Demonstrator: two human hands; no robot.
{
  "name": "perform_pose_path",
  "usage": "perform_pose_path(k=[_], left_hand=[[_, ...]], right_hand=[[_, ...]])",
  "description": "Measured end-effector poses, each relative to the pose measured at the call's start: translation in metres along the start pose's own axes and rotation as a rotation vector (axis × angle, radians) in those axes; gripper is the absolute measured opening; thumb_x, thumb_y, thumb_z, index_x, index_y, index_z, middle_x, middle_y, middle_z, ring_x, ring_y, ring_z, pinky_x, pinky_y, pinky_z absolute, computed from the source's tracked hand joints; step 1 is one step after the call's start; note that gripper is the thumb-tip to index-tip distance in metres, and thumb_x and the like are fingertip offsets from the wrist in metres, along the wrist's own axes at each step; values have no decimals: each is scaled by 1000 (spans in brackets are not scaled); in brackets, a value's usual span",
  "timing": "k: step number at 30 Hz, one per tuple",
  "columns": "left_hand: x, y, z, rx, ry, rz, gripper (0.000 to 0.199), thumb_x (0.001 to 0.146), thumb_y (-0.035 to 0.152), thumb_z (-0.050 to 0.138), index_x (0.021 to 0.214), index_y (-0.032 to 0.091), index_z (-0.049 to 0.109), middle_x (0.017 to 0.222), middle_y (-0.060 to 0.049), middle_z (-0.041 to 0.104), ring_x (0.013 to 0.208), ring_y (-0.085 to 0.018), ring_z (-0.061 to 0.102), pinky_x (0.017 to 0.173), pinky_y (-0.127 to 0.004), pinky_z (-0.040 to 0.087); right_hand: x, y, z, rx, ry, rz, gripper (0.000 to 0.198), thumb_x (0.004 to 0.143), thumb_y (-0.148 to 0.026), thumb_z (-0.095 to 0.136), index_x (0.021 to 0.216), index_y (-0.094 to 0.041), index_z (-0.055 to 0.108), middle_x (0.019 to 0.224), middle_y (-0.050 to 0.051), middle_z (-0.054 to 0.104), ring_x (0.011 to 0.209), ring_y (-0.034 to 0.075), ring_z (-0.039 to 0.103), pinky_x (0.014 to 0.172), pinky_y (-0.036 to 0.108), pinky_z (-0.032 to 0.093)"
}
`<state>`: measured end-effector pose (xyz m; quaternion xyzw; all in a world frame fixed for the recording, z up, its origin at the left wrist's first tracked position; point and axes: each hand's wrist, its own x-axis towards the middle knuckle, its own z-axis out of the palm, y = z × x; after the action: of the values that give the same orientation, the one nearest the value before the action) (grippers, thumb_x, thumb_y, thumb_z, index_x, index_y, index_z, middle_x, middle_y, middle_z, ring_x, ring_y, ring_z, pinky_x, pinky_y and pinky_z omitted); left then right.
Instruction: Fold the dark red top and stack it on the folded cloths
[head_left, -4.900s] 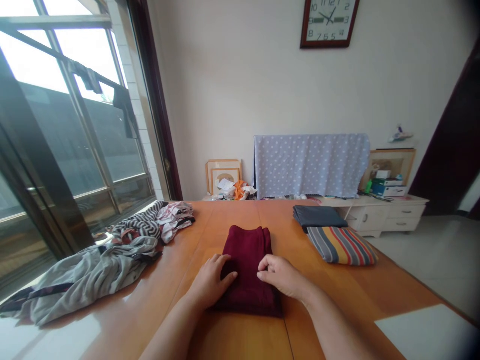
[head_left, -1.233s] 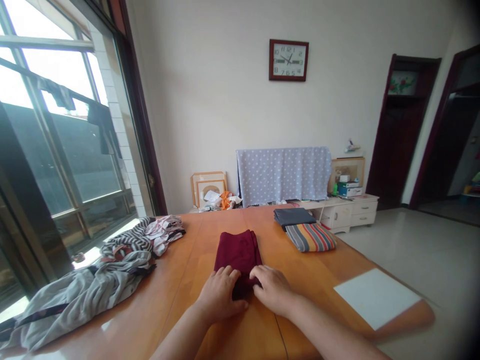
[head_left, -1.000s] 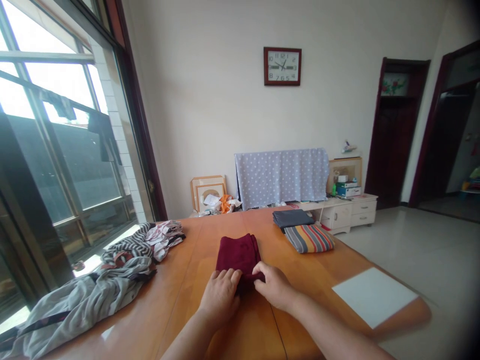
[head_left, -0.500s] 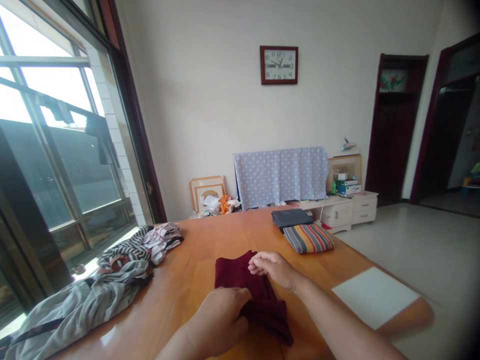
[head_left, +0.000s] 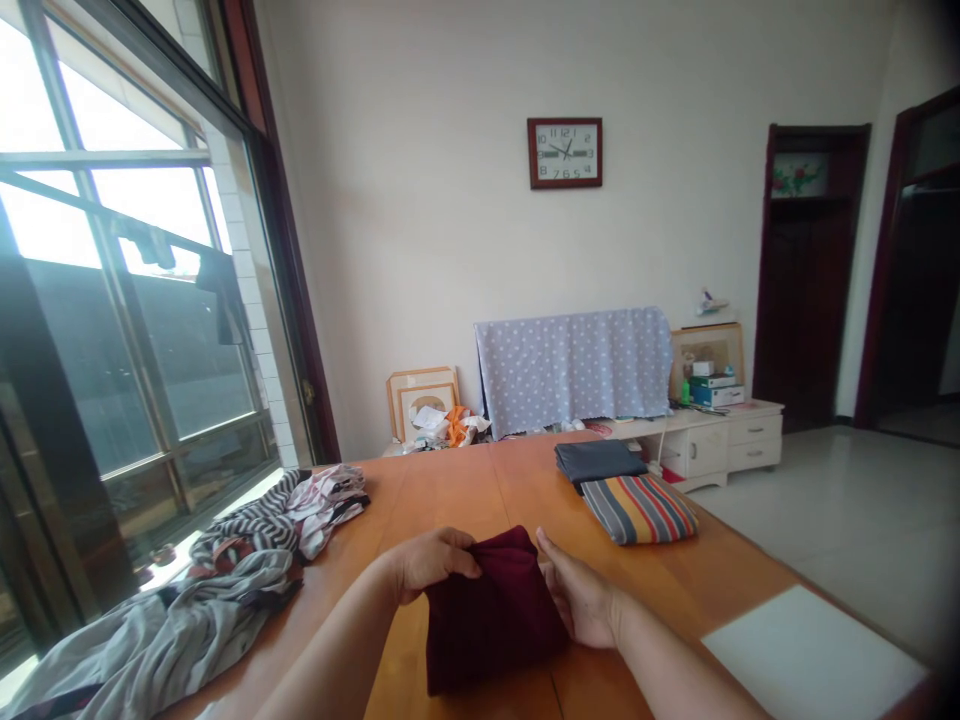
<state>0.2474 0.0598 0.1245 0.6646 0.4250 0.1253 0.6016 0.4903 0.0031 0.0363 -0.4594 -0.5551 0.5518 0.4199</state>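
A folded maroon garment (head_left: pixel 491 620) is in front of me, its near part low over the table and its upper edge raised. My left hand (head_left: pixel 439 562) pinches the upper left corner between thumb and fingers. At the right side, my right hand (head_left: pixel 581 592) has its fingers curled against the garment's edge, partly behind the cloth, while the thumb points up beside the top corner. Farther right lie a folded striped cloth (head_left: pixel 640 510) and, behind it, a folded dark cloth (head_left: pixel 598 462).
The wooden table (head_left: pixel 420 490) spans the foreground. Along its left side lie a crumpled grey garment (head_left: pixel 172 630), a black-and-white striped garment (head_left: pixel 251 525) and a pale patterned one (head_left: pixel 326 505). A white sheet (head_left: pixel 810 640) covers the right corner. A white cabinet (head_left: pixel 750 445) stands beyond.
My left hand has moved forward to the garment's upper left corner. The loose near flap is folded up, and my right hand has shifted to the right edge. The view has tilted slightly upward.
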Motion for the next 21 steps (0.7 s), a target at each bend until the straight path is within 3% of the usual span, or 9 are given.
perform_pose_path(k=[4, 7, 10, 12, 15, 17, 21], left_hand=[[42, -24, -21, -109, 68, -82, 25, 59, 32, 78, 75, 17, 66, 69, 0, 67, 60, -16, 61, 49, -23, 40], [56, -42, -25, -152, 70, -111, 45, 65, 58, 73, 77, 15, 67, 70, -2, 66, 59, -15, 59, 50, -23, 41], [55, -54, -29, -240, 31, -71, 59, 70, 72, 63, 90, 17, 67, 83, -4, 69, 70, -16, 63, 58, -23, 44], [52, -57, -32, -238, -4, -18, 51, 68, 60, 74, 97, 19, 67, 89, -2, 69, 75, -15, 63, 60, -22, 43], [49, -54, -37, -125, -18, 34, 45, 55, 29, 87, 93, 19, 67, 81, 1, 67, 69, -13, 60, 59, -21, 41], [53, -49, -38, -108, -2, 65, 43, 54, 23, 85, 92, 18, 66, 78, 2, 65, 69, -13, 60, 61, -21, 41], [69, -48, -35, -232, 171, 127, 44, 60, 36, 82, 95, 19, 62, 82, 2, 64, 71, -12, 60, 64, -22, 43]], right_hand=[[3, -4, 2, 376, -244, 160, 78, 82, -86, 29, 92, -19, 69, 84, 10, 74, 88, 26, 70, 81, 38, 53], [2, -5, 4, 481, -332, 137, 65, 80, -77, 53, 102, -18, 69, 99, 11, 74, 104, 27, 67, 95, 41, 47], [2, -1, 4, 476, -310, 86, 49, 75, -53, 76, 106, -16, 68, 106, 12, 74, 108, 28, 66, 101, 42, 43], [3, 5, 3, 466, -274, 97, 44, 72, -40, 81, 106, -16, 68, 105, 11, 74, 105, 28, 67, 100, 42, 44], [7, 12, 3, 447, -200, 111, 34, 70, -25, 78, 101, -16, 69, 98, 9, 76, 95, 25, 70, 93, 40, 48], [10, 15, 5, 459, -154, 78, 31, 71, -22, 72, 101, -16, 68, 96, 8, 76, 92, 24, 70, 89, 38, 50], [18, 18, 5, 525, -23, 28, 32, 78, -30, 67, 108, -19, 65, 100, 8, 76, 97, 25, 70, 89, 39, 50]])
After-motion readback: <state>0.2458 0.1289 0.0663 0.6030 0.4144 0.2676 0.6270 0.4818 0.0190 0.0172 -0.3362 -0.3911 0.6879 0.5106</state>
